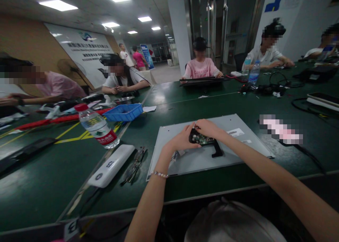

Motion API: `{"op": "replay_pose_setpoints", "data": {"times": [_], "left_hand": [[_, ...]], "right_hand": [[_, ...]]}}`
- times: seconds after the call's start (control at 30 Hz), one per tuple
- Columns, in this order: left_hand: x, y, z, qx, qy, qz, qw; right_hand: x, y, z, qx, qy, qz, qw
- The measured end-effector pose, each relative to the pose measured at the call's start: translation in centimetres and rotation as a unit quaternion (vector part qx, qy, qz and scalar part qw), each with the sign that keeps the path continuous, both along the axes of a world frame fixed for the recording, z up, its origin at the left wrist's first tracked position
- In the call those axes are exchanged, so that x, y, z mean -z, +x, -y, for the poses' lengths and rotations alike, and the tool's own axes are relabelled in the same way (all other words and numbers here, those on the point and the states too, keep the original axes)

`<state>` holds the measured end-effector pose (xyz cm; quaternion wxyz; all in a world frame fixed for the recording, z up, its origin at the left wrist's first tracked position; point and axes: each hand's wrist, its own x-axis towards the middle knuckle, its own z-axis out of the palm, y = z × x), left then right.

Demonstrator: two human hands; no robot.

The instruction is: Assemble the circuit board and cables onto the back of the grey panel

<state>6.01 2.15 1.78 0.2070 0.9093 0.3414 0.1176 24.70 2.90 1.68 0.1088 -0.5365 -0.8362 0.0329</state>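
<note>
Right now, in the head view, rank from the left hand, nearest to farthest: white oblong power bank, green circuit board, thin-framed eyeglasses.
1. Green circuit board: at the left hand.
2. Eyeglasses: left of the grey panel.
3. Power bank: farther left.

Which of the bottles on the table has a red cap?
The bottle at front left, standing beside the blue tray. The blue-labelled bottles, farther back at right, show no red cap.
</note>
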Motion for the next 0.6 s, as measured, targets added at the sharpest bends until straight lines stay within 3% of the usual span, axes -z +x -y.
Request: {"op": "replay_pose_setpoints", "data": {"times": [0.17,0.4,0.6], "left_hand": [[-0.1,-0.1,0.0,-0.007,0.004,-0.010,1.000],[-0.9,0.5,0.6,-0.003,0.063,-0.023,0.998],[-1.6,1.4,1.5,0.016,0.093,-0.009,0.996]], "right_hand": [[-0.5,2.7,-0.1,-0.001,0.024,-0.053,0.998],[0.2,10.1,1.3,0.046,-0.065,-0.087,0.993],[1.1,11.2,2.7,0.007,-0.134,-0.131,0.982]]}}
